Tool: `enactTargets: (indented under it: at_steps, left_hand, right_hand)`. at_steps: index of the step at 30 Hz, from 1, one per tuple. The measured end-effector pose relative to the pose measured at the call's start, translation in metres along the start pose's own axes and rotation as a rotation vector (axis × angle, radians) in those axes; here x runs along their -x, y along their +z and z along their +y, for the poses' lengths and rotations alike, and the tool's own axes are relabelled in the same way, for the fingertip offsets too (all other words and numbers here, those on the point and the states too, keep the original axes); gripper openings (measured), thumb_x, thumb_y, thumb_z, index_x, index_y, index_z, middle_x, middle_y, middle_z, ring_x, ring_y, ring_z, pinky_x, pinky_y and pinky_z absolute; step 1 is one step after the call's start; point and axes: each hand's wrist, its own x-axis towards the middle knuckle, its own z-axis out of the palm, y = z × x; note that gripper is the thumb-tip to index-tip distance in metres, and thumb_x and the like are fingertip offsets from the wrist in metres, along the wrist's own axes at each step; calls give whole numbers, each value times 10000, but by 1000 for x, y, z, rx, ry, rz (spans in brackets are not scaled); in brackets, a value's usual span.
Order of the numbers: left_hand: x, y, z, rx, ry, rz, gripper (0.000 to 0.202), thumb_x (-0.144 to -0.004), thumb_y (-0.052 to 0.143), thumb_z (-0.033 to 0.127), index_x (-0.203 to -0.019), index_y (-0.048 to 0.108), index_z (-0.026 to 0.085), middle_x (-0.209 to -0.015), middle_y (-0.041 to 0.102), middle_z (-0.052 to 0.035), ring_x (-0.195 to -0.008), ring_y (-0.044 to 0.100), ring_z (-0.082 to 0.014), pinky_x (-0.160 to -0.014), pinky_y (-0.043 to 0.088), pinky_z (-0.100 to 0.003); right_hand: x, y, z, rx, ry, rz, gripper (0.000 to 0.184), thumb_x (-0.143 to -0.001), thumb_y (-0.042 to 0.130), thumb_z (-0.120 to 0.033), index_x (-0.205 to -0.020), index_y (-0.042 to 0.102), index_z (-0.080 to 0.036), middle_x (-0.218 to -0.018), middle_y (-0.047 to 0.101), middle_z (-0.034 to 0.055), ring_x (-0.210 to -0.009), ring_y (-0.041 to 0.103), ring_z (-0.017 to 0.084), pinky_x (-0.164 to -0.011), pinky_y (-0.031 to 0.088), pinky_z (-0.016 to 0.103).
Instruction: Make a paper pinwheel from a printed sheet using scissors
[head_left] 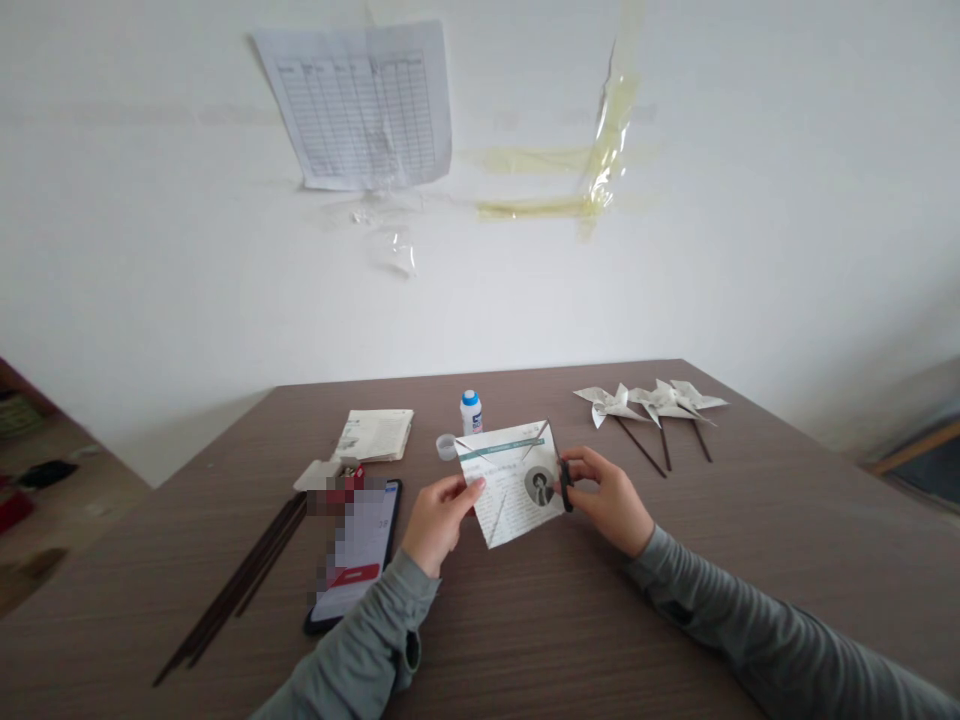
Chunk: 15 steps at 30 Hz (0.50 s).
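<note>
1. Here's the table, brown with streaky wood grain, and a printed paper sheet held up over it!
2. That sheet: thin, squarish, tilted, with a teal band near the top, a round grey picture at right and slit-like diagonals running in from its corners.
3. Left hand pinches its left edge.
4. Right hand grips dark-handled scissors at the right edge.
5. Beyond, a rounded white bottle, blue-capped!

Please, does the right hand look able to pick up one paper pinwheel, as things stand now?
Probably not yet: the right hand is holding the scissors at the edge of the paper. Otherwise the way looks free, as the pinwheels lie beyond this hand with nothing between.
</note>
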Motion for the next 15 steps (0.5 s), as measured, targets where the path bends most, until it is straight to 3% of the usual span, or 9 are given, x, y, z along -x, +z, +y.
enactTargets:
  at_steps: [3,5,7,9,15]
  left_hand:
    - [0,0,0,-19,-17,-47,547,-725,1101,675,-697,822,205,-654,709,31,-397,409,-53,-392,251,-224]
    - [2,1,3,-10,-41,-90,513,-696,1121,643,-806,877,205,-744,797,3,-427,509,-75,-384,276,-216]
    - [5,2,6,15,-70,-160,527,-650,1145,593,-932,927,205,-855,890,-59,-561,722,-157,-383,307,-209]
    - [8,4,7,41,-83,-218,528,-626,1150,577,-919,912,207,-874,907,-94,-725,863,-237,-389,323,-199]
    - [5,6,-1,49,-87,-188,469,-648,1137,536,-792,833,209,-787,840,-59,-677,872,-241,-384,271,-190]
  right_hand:
    - [-1,1,0,-89,40,16,467,-799,1024,-493,-1155,827,-265,-835,870,7,-848,875,316,-885,738,459]
    - [-2,2,-2,-130,62,43,526,-770,1068,-549,-1130,812,-264,-807,860,4,-810,852,302,-854,713,447]
    - [-3,3,-4,-165,83,68,581,-743,1101,-604,-1110,804,-265,-783,850,-1,-784,835,291,-825,688,437]
    - [-2,6,-6,-198,103,77,631,-720,1127,-644,-1106,801,-265,-774,845,-4,-775,829,289,-801,678,429]
    - [1,12,-7,-258,119,63,645,-712,1142,-640,-1110,798,-268,-776,855,-4,-784,844,293,-792,685,427]
